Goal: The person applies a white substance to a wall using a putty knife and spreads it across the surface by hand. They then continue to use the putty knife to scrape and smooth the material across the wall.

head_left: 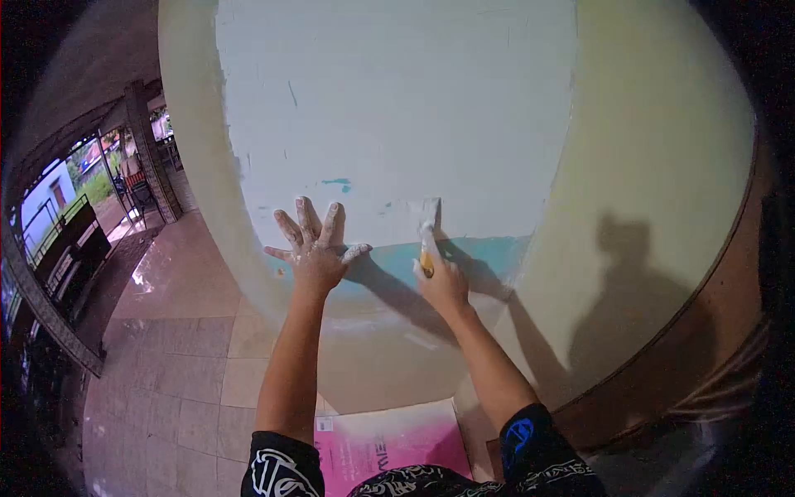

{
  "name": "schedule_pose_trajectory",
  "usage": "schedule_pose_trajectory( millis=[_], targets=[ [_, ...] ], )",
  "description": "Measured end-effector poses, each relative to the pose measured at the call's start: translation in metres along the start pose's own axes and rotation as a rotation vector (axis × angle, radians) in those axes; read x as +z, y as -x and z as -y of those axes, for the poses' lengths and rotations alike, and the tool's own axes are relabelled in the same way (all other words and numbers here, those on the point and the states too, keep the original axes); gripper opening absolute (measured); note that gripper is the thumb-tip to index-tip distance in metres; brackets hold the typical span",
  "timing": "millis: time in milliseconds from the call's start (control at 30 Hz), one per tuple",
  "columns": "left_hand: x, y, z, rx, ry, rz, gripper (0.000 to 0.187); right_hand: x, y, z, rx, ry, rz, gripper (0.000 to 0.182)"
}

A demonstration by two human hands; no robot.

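My left hand point(315, 250) lies spread against the wall, its fingers apart and dusted with white, near the lower edge of the white-coated area point(397, 108). To its right, my right hand point(440, 277) is closed around the yellow handle of a scraper point(426, 214), whose blade rests on the white coating. A teal strip point(489, 258) runs along the bottom of the coating, partly behind both hands. Small teal spots point(337, 184) show through the white above my left hand.
Below the wall, a pink and white box or sheet point(389, 447) lies on the tiled floor point(190, 373). At the left are a pillar point(151, 153), a dark bench point(79, 244) and an opening to the outside. Shadows fall on the yellowish wall point(654, 166) at the right.
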State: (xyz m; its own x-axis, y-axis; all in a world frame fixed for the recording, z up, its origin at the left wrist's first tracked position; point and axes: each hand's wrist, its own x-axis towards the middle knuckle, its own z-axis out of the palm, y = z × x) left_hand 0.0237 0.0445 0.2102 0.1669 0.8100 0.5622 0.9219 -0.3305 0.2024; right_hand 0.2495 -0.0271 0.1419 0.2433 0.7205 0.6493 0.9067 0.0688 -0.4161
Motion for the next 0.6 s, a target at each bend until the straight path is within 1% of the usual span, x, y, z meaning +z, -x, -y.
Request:
schedule_pose_trajectory(
  millis=[67,100,133,200,233,267,300,333,367,400,467,533,600],
  targets=[
    [0.006,-0.001,0.003,0.018,-0.004,-0.046,0.106,-0.006,-0.014,0.008,0.008,0.047,0.005,0.072],
    [0.015,-0.002,0.007,0.058,-0.028,-0.112,0.106,-0.007,-0.011,0.011,0.0,0.051,-0.011,0.074],
    [0.014,0.0,0.008,0.061,-0.028,-0.109,0.106,0.003,0.0,0.004,0.005,0.05,-0.01,0.074],
    [0.011,-0.001,0.006,0.053,0.026,-0.087,0.105,0.029,0.027,-0.019,-0.123,-0.003,-0.035,0.077],
    [0.011,-0.002,0.006,0.047,0.027,-0.086,0.105,0.029,0.034,-0.024,-0.115,0.025,0.032,0.078],
    [0.02,-0.006,0.01,0.048,0.031,-0.094,0.105,0.032,0.029,-0.029,-0.12,0.029,0.025,0.078],
    [0.037,-0.01,0.018,0.128,0.03,-0.242,0.104,0.03,0.022,-0.028,-0.086,0.053,0.022,0.076],
    [0.02,-0.005,0.012,0.207,0.025,-0.379,0.104,0.022,0.018,-0.02,-0.045,0.073,0.027,0.074],
    [0.005,0.0,0.001,0.023,0.008,-0.08,0.104,0.013,0.01,-0.015,-0.076,0.096,-0.077,0.072],
    [0.007,0.0,0.003,0.023,0.005,-0.077,0.104,0.002,0.002,-0.009,-0.073,0.094,-0.074,0.072],
    [0.012,-0.004,0.005,0.035,0.037,-0.092,0.103,-0.013,-0.012,-0.003,-0.005,0.097,-0.002,0.072],
    [0.0,0.001,-0.001,0.012,0.028,-0.054,0.103,-0.002,0.002,-0.01,-0.009,0.095,-0.013,0.073],
    [-0.001,0.002,-0.003,0.013,0.035,-0.062,0.104,0.012,0.027,-0.017,0.015,-0.04,0.064,0.073]
  ],
)
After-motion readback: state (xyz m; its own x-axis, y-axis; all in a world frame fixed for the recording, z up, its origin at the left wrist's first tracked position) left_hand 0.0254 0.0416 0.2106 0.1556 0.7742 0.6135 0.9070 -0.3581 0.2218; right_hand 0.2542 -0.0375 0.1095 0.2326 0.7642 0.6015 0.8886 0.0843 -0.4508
